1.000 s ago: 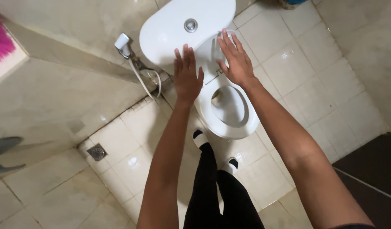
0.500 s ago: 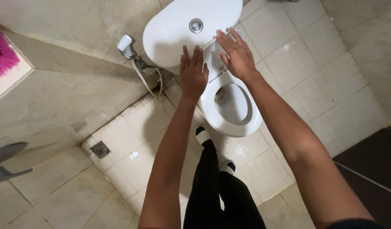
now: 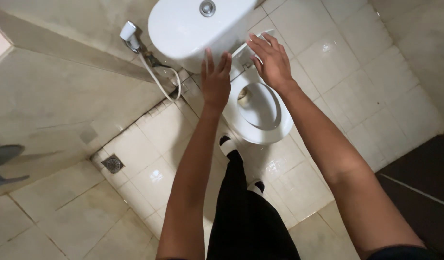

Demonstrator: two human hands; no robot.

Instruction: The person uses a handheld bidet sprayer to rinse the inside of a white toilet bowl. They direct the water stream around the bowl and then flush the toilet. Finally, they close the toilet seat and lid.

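Left hand (image 3: 215, 79) and right hand (image 3: 271, 60), both flat with fingers spread and holding nothing, reach over the back of a white toilet (image 3: 260, 113). The raised seat (image 3: 242, 48) lies just beyond the fingertips, against the cistern (image 3: 193, 26). A spray hose (image 3: 157, 79) hangs left of the left hand. Good practice: grip the seat rim evenly and guide it slowly.

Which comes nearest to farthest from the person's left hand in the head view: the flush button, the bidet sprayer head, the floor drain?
From the left hand:
1. Flush button, on top of the white cistern, just above the fingertips.
2. Bidet sprayer head, on the wall left of the cistern, up and to the left.
3. Floor drain, set in the tiled floor, lower left.
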